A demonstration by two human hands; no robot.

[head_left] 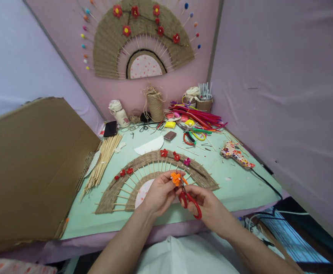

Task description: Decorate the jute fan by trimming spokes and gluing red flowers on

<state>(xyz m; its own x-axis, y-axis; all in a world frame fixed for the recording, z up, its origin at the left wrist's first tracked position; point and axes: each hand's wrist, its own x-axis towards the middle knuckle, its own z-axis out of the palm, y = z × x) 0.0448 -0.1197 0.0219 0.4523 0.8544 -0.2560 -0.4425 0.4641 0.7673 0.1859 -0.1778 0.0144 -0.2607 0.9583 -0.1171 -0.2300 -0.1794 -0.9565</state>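
Between the fingertips of my left hand [160, 190] is a small orange pipe-cleaner flower [176, 179]. My right hand [206, 205] has its fingers in the handles of red-handled scissors [193, 205], whose blades point up at the flower's right side, by a short orange tail. Both hands are above the near edge of a woven twine fan [109, 196] lying on the table. Red flowers [130, 171] and a magenta flower [186, 161] sit on its outer band along thin twigs. Part of the fan's pale dotted centre is hidden behind my hands.
Cardboard [35, 171] stands at the left beside bundled wooden sticks [103, 163]. Behind are a twine spool [155, 104], a white bottle [119, 114], pliers [189, 137] and pipe cleaners [197, 116]. A patterned glue gun [236, 154] lies right, its cord trailing off the edge. Another fan [106, 49] hangs behind.
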